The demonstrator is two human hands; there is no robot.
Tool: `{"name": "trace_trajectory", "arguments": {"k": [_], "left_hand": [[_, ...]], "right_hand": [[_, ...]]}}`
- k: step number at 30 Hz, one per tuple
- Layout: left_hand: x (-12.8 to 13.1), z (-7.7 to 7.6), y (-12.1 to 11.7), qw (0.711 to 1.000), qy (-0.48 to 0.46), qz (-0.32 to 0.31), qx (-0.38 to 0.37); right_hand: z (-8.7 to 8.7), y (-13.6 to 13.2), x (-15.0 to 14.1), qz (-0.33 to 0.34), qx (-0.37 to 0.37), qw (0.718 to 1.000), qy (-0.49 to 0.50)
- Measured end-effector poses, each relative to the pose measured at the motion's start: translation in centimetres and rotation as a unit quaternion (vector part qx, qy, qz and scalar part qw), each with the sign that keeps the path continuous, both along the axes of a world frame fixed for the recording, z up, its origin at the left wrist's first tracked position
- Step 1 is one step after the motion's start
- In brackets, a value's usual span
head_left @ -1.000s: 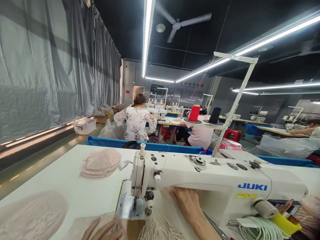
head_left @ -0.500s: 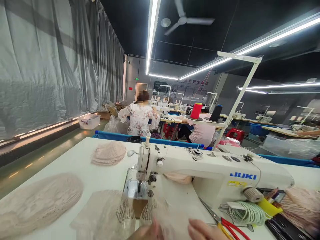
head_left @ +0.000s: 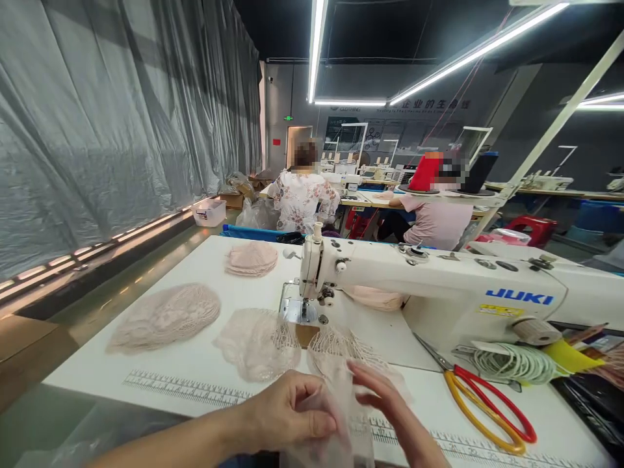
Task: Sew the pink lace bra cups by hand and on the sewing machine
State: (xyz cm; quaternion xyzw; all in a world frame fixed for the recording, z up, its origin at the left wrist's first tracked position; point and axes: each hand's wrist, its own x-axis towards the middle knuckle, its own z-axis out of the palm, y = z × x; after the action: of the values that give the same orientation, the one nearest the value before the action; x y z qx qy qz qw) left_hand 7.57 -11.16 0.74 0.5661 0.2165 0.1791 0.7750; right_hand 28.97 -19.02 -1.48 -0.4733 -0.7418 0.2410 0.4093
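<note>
My left hand (head_left: 287,416) is closed in a pinch on a thin, pale pink piece of fabric (head_left: 341,403) at the near edge of the white table (head_left: 160,374). My right hand (head_left: 390,406) touches the same piece from the right, fingers extended and slightly curled. Just beyond the hands, pale pink lace pieces (head_left: 260,341) lie in front of the needle plate of a white JUKI sewing machine (head_left: 439,283).
Two piles of pink lace pieces (head_left: 168,315) (head_left: 251,258) lie on the table's left side. Red-and-yellow scissors (head_left: 480,403) and a coil of pale cord (head_left: 507,362) lie to the right. Two seated people (head_left: 305,198) work at machines further back. A grey curtain hangs on the left.
The view has tipped down and pulled back. My right hand left the machine bed and came to the table's near edge, where both hands now hold a fabric piece.
</note>
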Motion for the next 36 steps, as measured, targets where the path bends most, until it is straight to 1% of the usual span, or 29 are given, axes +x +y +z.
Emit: {"name": "trace_trajectory", "arguments": {"k": [1,2,4,5,7,9,10,11,14,16,19,22,25,27,29,32,36], "left_hand": [[-0.6,0.3,-0.1,1.0,0.001,-0.018,0.003],[-1.2,0.5,-0.1,1.0,0.0,-0.027,0.006],[-2.6,0.8,-0.1,1.0,-0.002,-0.022,0.011],[-3.3,0.8,-0.1,1.0,-0.002,-0.013,0.011],[-4.6,0.6,-0.1,1.0,0.005,0.003,-0.001],[-5.5,0.1,-0.1,0.999,0.016,0.029,-0.015],[-5.8,-0.3,-0.1,0.999,0.019,0.047,-0.021],[-5.9,-0.6,-0.1,0.997,0.023,0.065,-0.027],[-5.4,-1.6,0.3,0.992,0.037,0.112,-0.034],[-4.9,-1.8,0.6,0.989,0.047,0.138,-0.025],[-4.2,-1.6,0.9,0.987,0.049,0.152,-0.009],[-3.7,-1.0,1.1,0.992,0.04,0.117,-0.013],[-2.9,-0.7,1.3,0.998,0.031,0.045,-0.03],[-2.3,-0.8,1.5,0.999,0.04,0.022,-0.025],[-1.9,-0.9,1.5,0.997,0.065,0.032,-0.014],[-2.0,-0.8,1.5,0.992,0.103,0.069,0.016],[-3.1,-0.2,1.2,0.988,0.125,0.069,0.049]], "right_hand": [[-0.2,1.0,-0.5,0.042,-0.045,0.997,0.035],[-0.3,1.9,-1.1,0.086,-0.1,0.989,0.068],[-0.2,3.1,-2.3,0.144,-0.192,0.961,0.138],[-0.1,3.4,-2.8,0.161,-0.232,0.944,0.168],[0.0,3.7,-3.6,0.17,-0.286,0.921,0.204],[-0.1,3.9,-3.9,0.165,-0.31,0.913,0.209],[-0.3,3.9,-4.0,0.152,-0.306,0.919,0.199],[-0.6,4.1,-4.0,0.128,-0.292,0.93,0.183],[-0.8,4.5,-3.9,0.026,-0.218,0.967,0.133],[-0.3,4.7,-3.8,-0.022,-0.176,0.978,0.107],[0.9,4.5,-3.7,-0.055,-0.146,0.984,0.088],[1.7,4.2,-3.7,-0.062,-0.134,0.986,0.071],[1.7,4.2,-3.7,-0.022,-0.147,0.988,0.039],[1.3,4.2,-3.8,0.001,-0.139,0.99,0.016],[0.8,4.2,-3.8,-0.006,-0.112,0.994,0.009],[-0.1,4.1,-3.7,-0.044,-0.078,0.996,0.022],[-0.5,3.7,-3.6,-0.077,-0.025,0.996,0.039]]}}
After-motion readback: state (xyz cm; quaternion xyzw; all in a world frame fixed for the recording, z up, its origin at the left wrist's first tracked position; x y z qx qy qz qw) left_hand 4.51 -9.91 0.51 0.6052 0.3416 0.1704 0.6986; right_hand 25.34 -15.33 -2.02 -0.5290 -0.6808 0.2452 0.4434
